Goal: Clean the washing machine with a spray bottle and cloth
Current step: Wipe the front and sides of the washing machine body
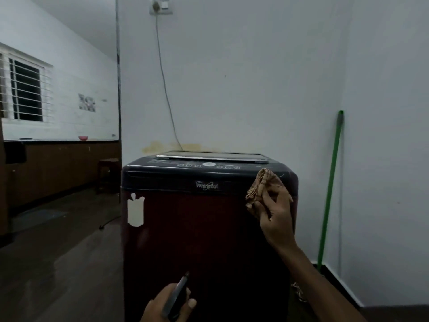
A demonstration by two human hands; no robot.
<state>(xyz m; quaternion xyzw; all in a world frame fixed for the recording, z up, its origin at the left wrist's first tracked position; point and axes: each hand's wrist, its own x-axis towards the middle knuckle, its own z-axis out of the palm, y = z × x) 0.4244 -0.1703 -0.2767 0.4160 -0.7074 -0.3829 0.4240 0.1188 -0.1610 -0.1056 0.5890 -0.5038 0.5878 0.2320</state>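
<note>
A dark red top-loading washing machine [197, 228] with a black control panel stands in front of me against the wall. My right hand [277, 212] grips a crumpled tan cloth [261, 185] and holds it against the machine's upper right front corner. Low in the frame, my left hand [167, 305] holds a dark spray bottle [177, 293] with its nozzle pointing up toward the machine's front. Most of the bottle is hidden by the hand and the frame's edge.
A green-handled broom [329, 194] leans in the right corner. A power cord [164, 84] runs from a wall socket down behind the machine. A stool [108, 175] and a dark counter [58, 168] stand at the left, with open floor [58, 263] beside the machine.
</note>
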